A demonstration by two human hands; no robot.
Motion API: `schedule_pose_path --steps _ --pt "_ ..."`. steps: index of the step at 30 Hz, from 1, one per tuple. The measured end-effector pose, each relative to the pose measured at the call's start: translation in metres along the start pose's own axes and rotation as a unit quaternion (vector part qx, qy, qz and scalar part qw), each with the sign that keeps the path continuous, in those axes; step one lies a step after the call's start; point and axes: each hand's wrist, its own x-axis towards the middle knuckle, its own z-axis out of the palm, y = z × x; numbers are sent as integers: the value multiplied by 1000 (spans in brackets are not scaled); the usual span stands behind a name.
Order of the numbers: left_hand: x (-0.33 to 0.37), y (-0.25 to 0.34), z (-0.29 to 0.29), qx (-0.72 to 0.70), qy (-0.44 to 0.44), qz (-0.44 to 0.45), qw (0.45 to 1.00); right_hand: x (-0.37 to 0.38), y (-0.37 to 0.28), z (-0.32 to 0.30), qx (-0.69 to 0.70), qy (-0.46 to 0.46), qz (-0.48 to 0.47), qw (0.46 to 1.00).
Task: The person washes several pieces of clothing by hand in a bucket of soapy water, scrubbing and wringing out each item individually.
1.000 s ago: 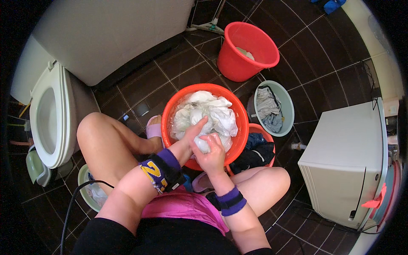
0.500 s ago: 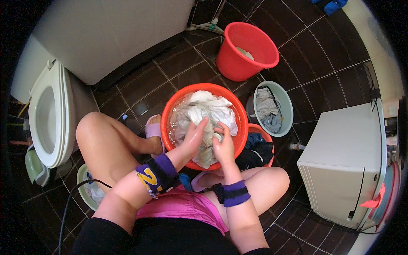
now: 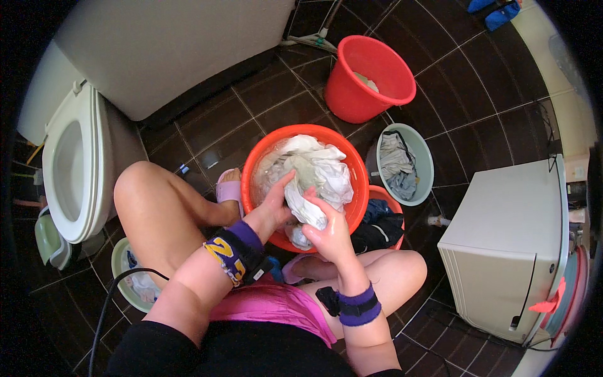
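Observation:
An orange-red basin (image 3: 359,186) sits on the dark tiled floor between my knees, full of wet white cloth (image 3: 320,169) in water. My left hand (image 3: 274,207) grips a fold of that cloth at the basin's near side. My right hand (image 3: 330,234), wet and shiny, holds the same white cloth just to the right, fingers curled around a bunched part. Both wrists wear purple and black bands.
A red bucket (image 3: 367,78) stands behind the basin. A pale green bowl (image 3: 419,147) with grey clothes is to the right, dark clothes in another orange basin (image 3: 383,223) below it. A white washing machine (image 3: 509,245) is at right, a toilet (image 3: 72,166) at left, a small bowl (image 3: 129,286) by my left leg.
Both hands shifted on the cloth, moving forward into the basin and then drawing back toward its near rim, bunching the white cloth between them.

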Motion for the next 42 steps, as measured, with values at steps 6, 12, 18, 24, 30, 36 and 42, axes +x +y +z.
schedule_pose_path --steps 6,12,18,24,30,36,42 --pt "3 17 14 -13 -55 23 998 -14 -37 -28 137 64 -63 986" --pt "-64 11 83 151 -180 108 966 -15 -53 -71 196 174 -103 960" --pt "-49 24 77 219 -95 134 962 14 -10 -65 227 145 -37 962" --pt "19 30 23 289 93 93 948 47 75 -25 -89 167 -15 982" --pt "72 37 -47 348 214 196 891 73 130 26 -143 24 120 982" --pt "71 30 -54 413 255 245 839 79 149 45 -250 -9 200 947" --pt "67 28 -51 461 298 212 808 84 148 55 -330 -34 243 911"
